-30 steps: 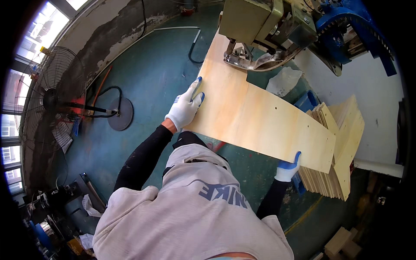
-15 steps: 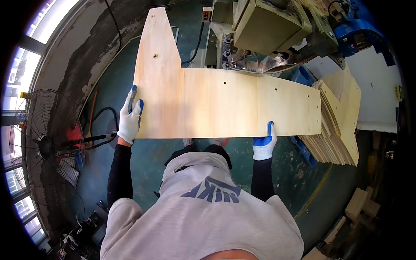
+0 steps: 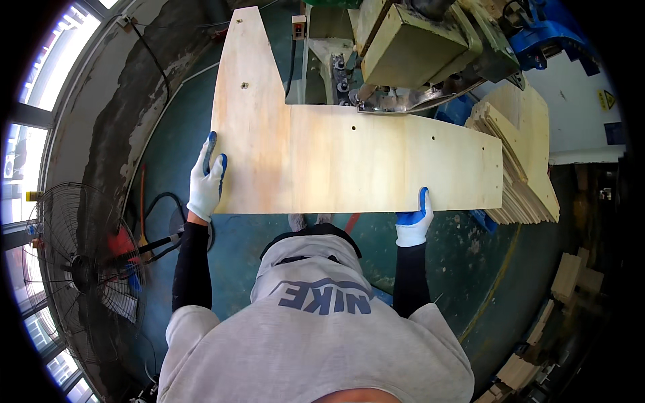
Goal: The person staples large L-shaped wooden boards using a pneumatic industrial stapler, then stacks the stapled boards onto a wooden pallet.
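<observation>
A large L-shaped plywood panel [image 3: 322,161] is held out flat in front of me, with several small holes along it. Its tapered arm points away from me at the left. Gripping the panel's left edge is my left hand [image 3: 205,180], in a white glove with blue coating, thumb on top and fingers partly beneath. My right hand [image 3: 414,220], gloved alike, holds the near edge toward the right; its thumb lies on top and the other fingers are mostly hidden. The far edge comes up against or close to metal parts [image 3: 396,101] of a machine; contact cannot be made out.
The greenish machine [image 3: 410,47] stands at the far side, with a switch box [image 3: 299,27] left of it. A stack of similar plywood panels [image 3: 521,181] is at the right. A wire-caged fan [image 3: 84,272] stands left, near windows. Wood pieces [image 3: 568,275] lie at the lower right.
The view has turned, so the machine and stack sit further left and the fan lower. Both hands keep the same grip, and the panel appears nearer the machine's metal parts.
</observation>
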Action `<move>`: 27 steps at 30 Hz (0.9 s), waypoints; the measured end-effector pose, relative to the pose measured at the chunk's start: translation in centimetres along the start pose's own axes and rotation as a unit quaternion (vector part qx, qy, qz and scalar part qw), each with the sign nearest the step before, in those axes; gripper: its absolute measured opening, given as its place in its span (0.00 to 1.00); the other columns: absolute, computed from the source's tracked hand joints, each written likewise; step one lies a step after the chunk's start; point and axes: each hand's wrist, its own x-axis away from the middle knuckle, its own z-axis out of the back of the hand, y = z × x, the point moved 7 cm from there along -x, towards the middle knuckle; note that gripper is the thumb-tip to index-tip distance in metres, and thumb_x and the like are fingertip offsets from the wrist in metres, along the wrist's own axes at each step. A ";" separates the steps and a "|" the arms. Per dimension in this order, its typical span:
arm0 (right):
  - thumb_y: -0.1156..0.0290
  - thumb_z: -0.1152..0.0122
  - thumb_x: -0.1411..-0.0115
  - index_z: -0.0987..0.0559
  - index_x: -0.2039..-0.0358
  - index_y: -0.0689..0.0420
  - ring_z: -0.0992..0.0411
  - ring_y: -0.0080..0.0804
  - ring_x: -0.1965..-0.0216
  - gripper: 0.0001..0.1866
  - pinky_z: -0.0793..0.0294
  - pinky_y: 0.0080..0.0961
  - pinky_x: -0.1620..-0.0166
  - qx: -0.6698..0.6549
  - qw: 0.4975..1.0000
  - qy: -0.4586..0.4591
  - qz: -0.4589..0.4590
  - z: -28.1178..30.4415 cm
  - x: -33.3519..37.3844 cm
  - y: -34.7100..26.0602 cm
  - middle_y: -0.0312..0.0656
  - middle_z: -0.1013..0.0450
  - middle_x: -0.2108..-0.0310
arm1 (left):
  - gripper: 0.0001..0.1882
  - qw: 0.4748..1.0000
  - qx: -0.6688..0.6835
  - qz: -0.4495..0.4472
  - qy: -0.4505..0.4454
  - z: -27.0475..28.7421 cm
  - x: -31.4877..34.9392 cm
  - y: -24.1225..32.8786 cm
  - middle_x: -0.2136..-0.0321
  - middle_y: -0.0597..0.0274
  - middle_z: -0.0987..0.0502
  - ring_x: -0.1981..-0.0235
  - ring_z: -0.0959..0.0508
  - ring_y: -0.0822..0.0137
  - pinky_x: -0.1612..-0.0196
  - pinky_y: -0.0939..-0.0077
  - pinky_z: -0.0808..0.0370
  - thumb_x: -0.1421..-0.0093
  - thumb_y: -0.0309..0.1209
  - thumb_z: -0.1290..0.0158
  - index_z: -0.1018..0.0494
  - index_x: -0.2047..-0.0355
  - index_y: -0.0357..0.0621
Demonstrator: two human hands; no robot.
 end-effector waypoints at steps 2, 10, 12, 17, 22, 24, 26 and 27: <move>0.58 0.49 0.28 0.27 0.41 0.59 0.27 0.38 0.43 0.23 0.29 0.39 0.39 0.003 0.999 0.045 0.009 0.1 -0.1 -0.1 0.43 0.26 0.43 | 0.31 1.000 0.011 0.025 -0.003 -0.7 -0.7 0.6 0.31 0.58 0.38 0.31 0.39 0.70 0.32 0.77 0.42 0.29 0.28 0.49 0.43 0.30 0.34; 0.64 0.44 0.30 0.26 0.42 0.60 0.26 0.37 0.44 0.20 0.26 0.37 0.41 -0.021 0.999 -0.016 0.019 -3.5 -3.7 -1.3 0.43 0.25 0.44 | 0.30 0.999 -0.039 -0.024 -0.014 -1.4 -5.4 -0.9 0.30 0.55 0.38 0.30 0.40 0.67 0.31 0.77 0.43 0.30 0.30 0.48 0.42 0.30 0.37; 0.64 0.43 0.30 0.26 0.43 0.60 0.26 0.37 0.44 0.20 0.27 0.36 0.40 -0.019 1.000 -0.003 0.025 -3.5 -3.8 -1.2 0.43 0.25 0.45 | 0.30 0.996 -0.077 -0.033 -0.014 -1.5 -6.3 -0.7 0.31 0.53 0.37 0.30 0.39 0.65 0.31 0.76 0.43 0.30 0.30 0.47 0.41 0.30 0.37; 0.66 0.44 0.30 0.28 0.40 0.61 0.28 0.38 0.42 0.20 0.28 0.38 0.38 -0.013 0.999 -0.016 0.030 -3.3 -3.2 -0.8 0.44 0.26 0.43 | 0.30 0.992 -0.125 -0.028 -0.013 -1.4 -6.2 0.1 0.33 0.50 0.33 0.32 0.35 0.63 0.32 0.76 0.41 0.30 0.32 0.47 0.40 0.30 0.41; 0.66 0.46 0.29 0.30 0.38 0.62 0.30 0.39 0.40 0.22 0.30 0.39 0.37 -0.013 0.999 -0.025 0.030 -3.3 -3.9 -0.7 0.45 0.28 0.41 | 0.31 0.987 -0.162 -0.018 -0.009 -1.4 -5.4 -0.9 0.33 0.48 0.33 0.32 0.34 0.59 0.33 0.74 0.39 0.31 0.33 0.47 0.40 0.30 0.43; 0.64 0.46 0.29 0.30 0.39 0.63 0.30 0.40 0.40 0.22 0.31 0.38 0.37 -0.013 1.000 -0.005 0.021 -3.2 -4.7 -0.3 0.45 0.28 0.41 | 0.31 0.986 -0.162 -0.044 -0.005 -1.2 -5.5 -1.0 0.33 0.49 0.33 0.32 0.34 0.58 0.33 0.73 0.39 0.31 0.34 0.47 0.40 0.30 0.43; 0.64 0.46 0.29 0.30 0.39 0.63 0.30 0.40 0.40 0.22 0.31 0.38 0.37 -0.004 0.999 -0.018 0.028 -3.2 -4.2 -0.4 0.45 0.28 0.41 | 0.31 0.987 -0.158 -0.029 -0.001 -1.0 -5.1 -1.4 0.33 0.49 0.33 0.31 0.34 0.58 0.33 0.73 0.39 0.31 0.34 0.47 0.40 0.30 0.43; 0.64 0.46 0.29 0.29 0.39 0.63 0.30 0.40 0.40 0.22 0.31 0.38 0.37 0.000 0.999 -0.021 0.031 -3.2 -3.6 -0.4 0.45 0.28 0.41 | 0.31 0.987 -0.157 -0.020 -0.002 -0.8 -4.6 -1.6 0.33 0.49 0.33 0.31 0.35 0.58 0.32 0.72 0.39 0.31 0.34 0.47 0.40 0.30 0.44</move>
